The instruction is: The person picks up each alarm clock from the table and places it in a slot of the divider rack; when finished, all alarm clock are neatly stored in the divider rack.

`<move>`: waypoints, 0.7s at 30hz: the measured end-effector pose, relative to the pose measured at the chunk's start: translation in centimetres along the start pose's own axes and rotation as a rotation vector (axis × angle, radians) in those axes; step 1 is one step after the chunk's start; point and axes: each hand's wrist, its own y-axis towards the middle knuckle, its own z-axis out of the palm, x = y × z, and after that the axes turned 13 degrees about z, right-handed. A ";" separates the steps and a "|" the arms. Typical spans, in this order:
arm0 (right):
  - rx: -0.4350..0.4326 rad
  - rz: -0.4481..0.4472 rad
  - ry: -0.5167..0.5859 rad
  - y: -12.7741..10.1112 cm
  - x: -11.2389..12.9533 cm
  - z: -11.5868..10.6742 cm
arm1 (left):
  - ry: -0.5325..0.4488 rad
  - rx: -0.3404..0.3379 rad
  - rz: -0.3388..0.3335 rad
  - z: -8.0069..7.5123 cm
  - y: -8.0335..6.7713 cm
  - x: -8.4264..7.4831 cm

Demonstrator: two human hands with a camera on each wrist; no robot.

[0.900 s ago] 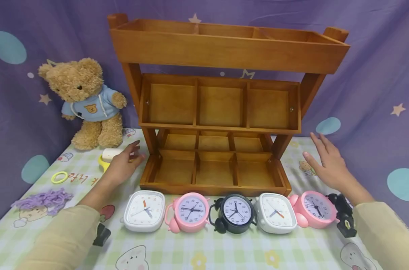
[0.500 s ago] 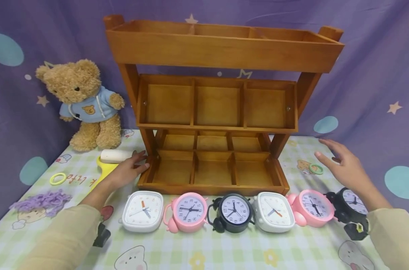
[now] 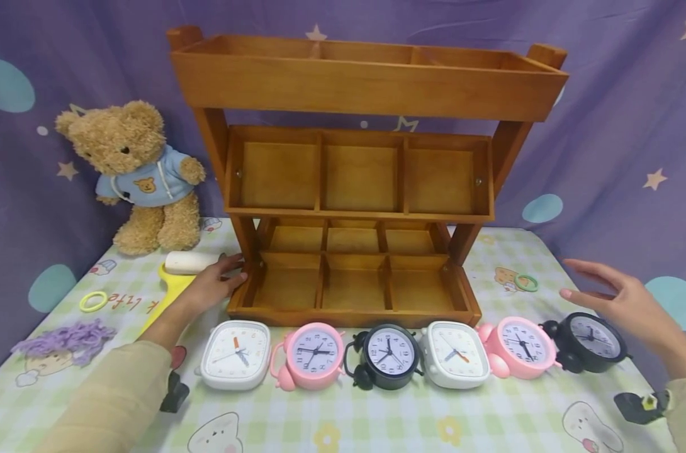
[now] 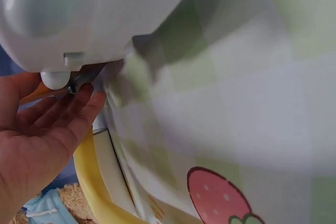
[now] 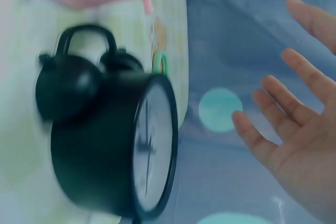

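Note:
My left hand (image 3: 207,289) is at the lower left side of a brown wooden tiered shelf (image 3: 371,88), its fingertips right at the side panel. In the left wrist view its fingers (image 4: 73,121) are loosely extended below a white alarm clock (image 4: 121,14). My right hand (image 3: 632,308), holding nothing, hovers beside and above the black twin-bell alarm clock (image 3: 598,343) at the right end of a row. The right wrist view shows the fingers spread, apart from that black clock (image 5: 94,145). All visible shelf compartments hold nothing.
Several clocks line the shelf's front: white (image 3: 235,354), pink (image 3: 313,357), black (image 3: 389,357), white (image 3: 455,355) and pink (image 3: 521,348). A teddy bear (image 3: 145,179), yellow-handled lint roller (image 3: 175,286), yellow ring (image 3: 94,301) and purple yarn-like bundle (image 3: 73,340) are left. A green ring (image 3: 526,282) lies right.
My right hand has moved right and down from beside the shelf, uncovering the green ring and the end black clock. My left hand has come in closer to the shelf's lower left side.

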 end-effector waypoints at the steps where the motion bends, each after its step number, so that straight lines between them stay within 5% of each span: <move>1: 0.010 -0.002 0.005 -0.1 -0.6 -0.2 | -0.002 0.000 -0.002 0.0 0.0 0.0; 13: 0.085 0.042 -0.068 -0.5 -5.5 -0.6 | -0.063 0.034 -0.090 -0.1 0.4 -0.1; 21: 0.227 0.046 -0.125 -0.8 -6.8 -0.5 | -0.078 0.048 -0.105 -0.2 0.4 -0.3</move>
